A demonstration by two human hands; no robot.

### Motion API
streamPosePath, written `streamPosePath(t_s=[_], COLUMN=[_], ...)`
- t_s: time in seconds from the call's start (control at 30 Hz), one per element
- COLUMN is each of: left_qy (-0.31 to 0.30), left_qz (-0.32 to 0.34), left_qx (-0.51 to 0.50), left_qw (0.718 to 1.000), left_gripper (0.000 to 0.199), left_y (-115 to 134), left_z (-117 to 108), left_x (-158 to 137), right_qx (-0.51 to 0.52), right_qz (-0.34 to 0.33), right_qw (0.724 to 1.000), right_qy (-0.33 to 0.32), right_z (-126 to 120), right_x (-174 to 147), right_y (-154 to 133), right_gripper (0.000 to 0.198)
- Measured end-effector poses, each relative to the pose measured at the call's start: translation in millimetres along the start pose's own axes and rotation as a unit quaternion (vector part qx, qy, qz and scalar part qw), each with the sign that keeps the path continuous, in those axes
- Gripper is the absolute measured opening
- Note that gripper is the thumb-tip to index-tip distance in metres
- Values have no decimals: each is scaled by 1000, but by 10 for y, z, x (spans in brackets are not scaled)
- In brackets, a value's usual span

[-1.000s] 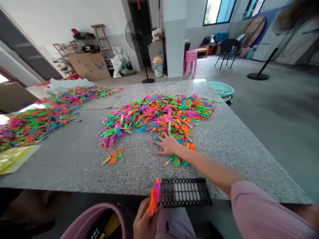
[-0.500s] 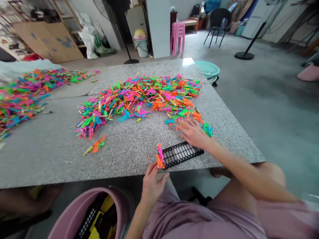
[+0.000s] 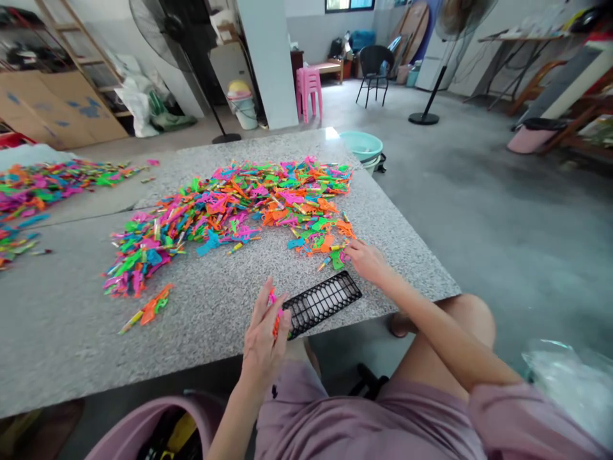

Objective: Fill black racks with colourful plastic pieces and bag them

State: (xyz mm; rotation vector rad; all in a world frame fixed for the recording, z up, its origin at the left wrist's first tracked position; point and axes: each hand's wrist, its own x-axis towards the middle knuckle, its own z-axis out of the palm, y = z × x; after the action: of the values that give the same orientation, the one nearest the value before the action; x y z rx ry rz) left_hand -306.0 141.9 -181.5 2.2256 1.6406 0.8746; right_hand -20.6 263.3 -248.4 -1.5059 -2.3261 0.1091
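A black lattice rack [image 3: 322,301] lies slantwise at the table's near edge. At its left end stand small pink and orange toy pieces [image 3: 275,322], partly covered by my left hand [image 3: 265,332]. That hand's fingers are stretched and somewhat apart around the pieces. Beyond the rack's right end, my right hand [image 3: 368,260] has its fingertips pinched at the edge of the heap, against a small green toy gun [image 3: 337,259] with a yellow tube. Exactly what sits between those fingertips is partly hidden. The big heap of bright plastic toy guns [image 3: 230,204] curves across the table.
One orange toy gun [image 3: 154,305] lies apart on the speckled stone table [image 3: 205,326]. Another colourful heap [image 3: 52,182] is at the far left. Below the edge stands a pink tub [image 3: 201,409] with black and yellow things inside. Turquoise basins [image 3: 361,145] stand beyond the table.
The view has swung to the right. My left hand has risen over the pieces at the rack's left end. My right hand has drawn its fingers together at the heap's near right edge.
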Motion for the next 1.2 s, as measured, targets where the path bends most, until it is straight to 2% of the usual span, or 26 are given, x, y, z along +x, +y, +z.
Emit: streamPosePath(t_s=[0.1, 0.23, 0.3, 0.4, 0.5, 0.63, 0.7, 0.77, 0.87, 0.93, 1.0, 1.07, 1.13, 1.2], left_qy=[-21, -38, -35, -27, 11, 49, 28, -10, -64, -81, -89, -89, -84, -78], left_qz=[-2, 20, 20, 34, 65, 55, 33, 9, -25, -38, -44, -59, -84, -99], left_qx=[-13, 11, 40, 85, 113, 96, 73, 56, 27, 1, -25, -44, -58, -69], left_qw=[1000, 999, 998, 995, 991, 993, 996, 998, 997, 996, 995, 993, 991, 990], left_gripper=[41, 47, 47, 47, 45, 43, 44, 46, 50, 51, 52, 53, 53, 54], left_y=[14, 12, -1, -20, -32, -44, -44, -38, -18, 1, 22, 42, 60, 75], left_z=[-28, -60, -66, -70, -52, -8, -10, -37, -97, -120, -119, -96, -66, -41], left_x=[-3, 23, 22, 18, 29, 34, 14, -15, -52, -60, -52, -36, -21, -12], right_qx=[-8, -48, -57, -20, 55, 71, 61, 88, 220, 336, 430, 484, 498, 461], right_qz=[-85, -112, -145, -158, -62, 139, 217, 251, 282, 304, 315, 289, 226, 183], right_qw=[993, 985, 982, 986, 996, 988, 973, 957, 916, 875, 839, 823, 834, 863], right_qy=[-86, -122, -111, -54, -21, -20, -58, -118, -181, -169, -110, -66, -74, -98], right_z=[29, 45, 2, -45, 0, 99, 97, 53, -30, -60, -60, -22, 58, 156], right_x=[280, 349, 252, -8, -263, -311, -237, -198, -332, -513, -678, -757, -731, -629], right_y=[-96, -461, -496, -314, -105, -92, -111, -71, 38, 14, -178, -529, -948, -1309], right_gripper=[28, 27, 25, 23, 29, 22, 25, 21, 18, 15, 14, 15, 16, 15])
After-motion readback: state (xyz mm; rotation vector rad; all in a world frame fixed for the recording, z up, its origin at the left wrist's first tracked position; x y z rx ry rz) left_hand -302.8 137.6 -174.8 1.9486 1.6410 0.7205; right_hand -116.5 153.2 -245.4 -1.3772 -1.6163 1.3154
